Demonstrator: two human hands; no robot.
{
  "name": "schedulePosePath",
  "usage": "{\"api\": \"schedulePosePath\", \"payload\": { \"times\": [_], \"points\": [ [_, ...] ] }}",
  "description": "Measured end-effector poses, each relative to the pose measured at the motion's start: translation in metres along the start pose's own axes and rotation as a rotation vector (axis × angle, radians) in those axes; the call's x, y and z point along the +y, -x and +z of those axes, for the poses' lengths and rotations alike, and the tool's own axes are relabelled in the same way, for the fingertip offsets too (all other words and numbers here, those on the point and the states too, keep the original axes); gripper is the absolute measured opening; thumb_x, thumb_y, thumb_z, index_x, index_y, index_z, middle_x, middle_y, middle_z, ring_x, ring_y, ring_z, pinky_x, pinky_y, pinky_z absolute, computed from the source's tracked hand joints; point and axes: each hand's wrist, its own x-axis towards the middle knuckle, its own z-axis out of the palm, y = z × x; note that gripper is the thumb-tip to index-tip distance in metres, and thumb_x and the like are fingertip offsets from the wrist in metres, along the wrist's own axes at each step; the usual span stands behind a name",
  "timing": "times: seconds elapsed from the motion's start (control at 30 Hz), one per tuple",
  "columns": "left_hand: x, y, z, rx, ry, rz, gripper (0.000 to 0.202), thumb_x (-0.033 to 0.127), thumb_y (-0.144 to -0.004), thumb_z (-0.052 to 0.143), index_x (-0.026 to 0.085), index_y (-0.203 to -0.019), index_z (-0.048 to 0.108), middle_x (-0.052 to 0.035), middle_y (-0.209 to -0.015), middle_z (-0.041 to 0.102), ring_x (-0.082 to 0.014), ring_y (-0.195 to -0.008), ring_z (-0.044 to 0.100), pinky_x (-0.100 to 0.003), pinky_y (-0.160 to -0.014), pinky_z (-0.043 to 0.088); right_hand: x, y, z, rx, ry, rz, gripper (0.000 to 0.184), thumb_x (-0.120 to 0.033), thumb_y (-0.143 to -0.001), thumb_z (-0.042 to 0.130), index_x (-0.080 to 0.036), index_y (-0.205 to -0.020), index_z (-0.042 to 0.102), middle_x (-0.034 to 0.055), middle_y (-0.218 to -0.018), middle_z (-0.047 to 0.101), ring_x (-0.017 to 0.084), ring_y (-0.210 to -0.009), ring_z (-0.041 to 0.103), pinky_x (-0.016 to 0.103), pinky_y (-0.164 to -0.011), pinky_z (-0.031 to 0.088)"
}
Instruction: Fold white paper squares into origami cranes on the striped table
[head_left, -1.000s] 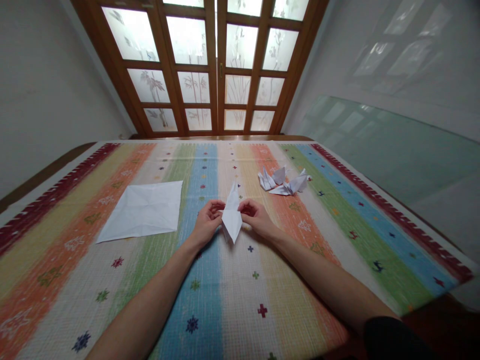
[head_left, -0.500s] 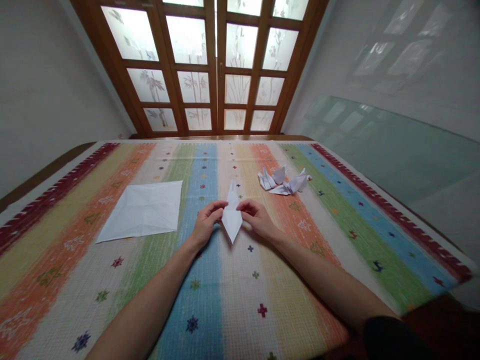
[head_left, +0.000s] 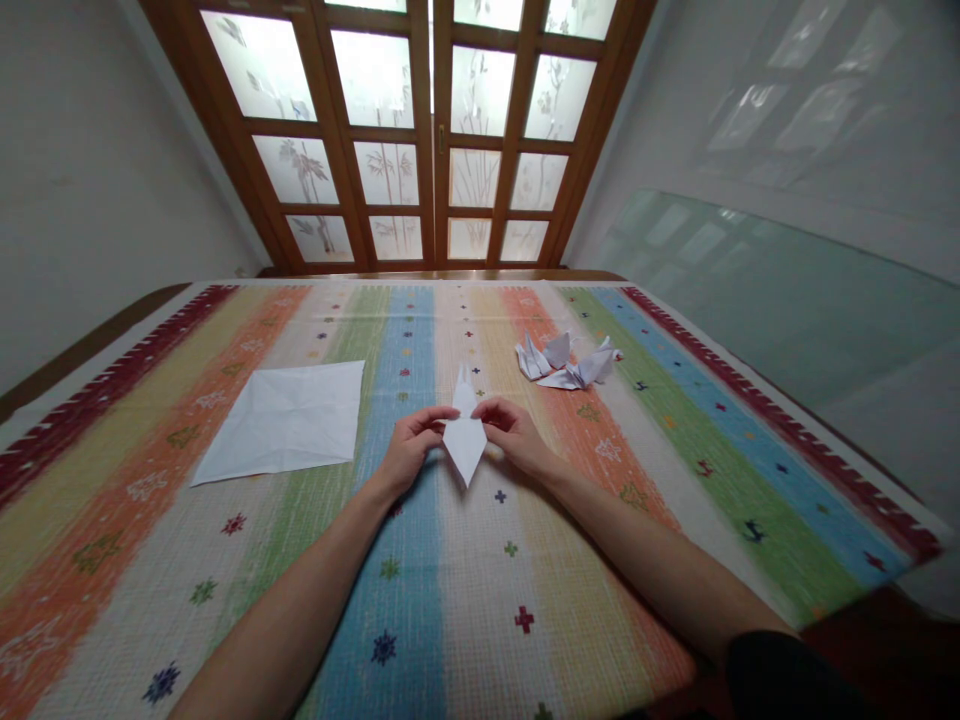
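Both edges of the folded paper (head_left: 465, 450) pinched, face turned square

A second ago the folded paper was skewed, its far end reading as one point; now it faces up squarely and two slim tips show. The left hand (head_left: 414, 442) has crept inward over its edge, which suggests the piece is being steadied for folding. Left and right hand (head_left: 517, 435) hold narrow pinches at opposite sides of the folded paper, midway along it. A flat sheet (head_left: 289, 420) lies left of it, paper figures (head_left: 577, 374) beyond it, rightward.
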Motion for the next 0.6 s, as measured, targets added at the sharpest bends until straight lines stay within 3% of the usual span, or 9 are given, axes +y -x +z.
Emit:
{"api": "schedulePosePath", "payload": {
  "times": [0.1, 0.33, 0.6],
  "points": [
    [0.002, 0.001, 0.001, 0.015, -0.047, 0.037, 0.028, 0.020, -0.060, 0.071, 0.017, -0.088, 0.072, -0.0035, -0.079, 0.072, -0.0171, -0.073, 0.064, -0.030, -0.071, 0.049, 0.000, -0.001, -0.001, -0.006, -0.003, -0.002, 0.022, -0.036, -0.069, 0.076, -0.022, -0.080, 0.063, -0.0004, -0.076, 0.063, 0.014, -0.069, 0.058, 0.027, -0.063, 0.046],
    [0.004, 0.000, 0.007, 0.104, -0.166, 0.076, 0.018, 0.032, -0.061, 0.077, 0.016, -0.067, 0.069, -0.0002, -0.063, 0.068, -0.0123, -0.057, 0.057, -0.025, -0.059, 0.046, 0.002, 0.001, 0.003, -0.013, -0.007, 0.044, 0.030, -0.044, -0.064, 0.079, -0.020, -0.068, 0.061, -0.0022, -0.065, 0.060, 0.012, -0.059, 0.053, 0.026, -0.057, 0.043],
    [0.002, 0.003, 0.017, 0.236, -0.220, 0.117, 0.021, 0.033, -0.062, 0.075, 0.016, -0.061, 0.063, 0.0025, -0.054, 0.060, -0.0104, -0.049, 0.051, -0.023, -0.051, 0.041, 0.002, 0.004, 0.016, 0.141, -0.022, 0.067, 0.033, -0.042, -0.063, 0.078, -0.021, -0.069, 0.053, -0.0043, -0.062, 0.054, 0.011, -0.056, 0.048, 0.024, -0.052, 0.039]
  ]
}}
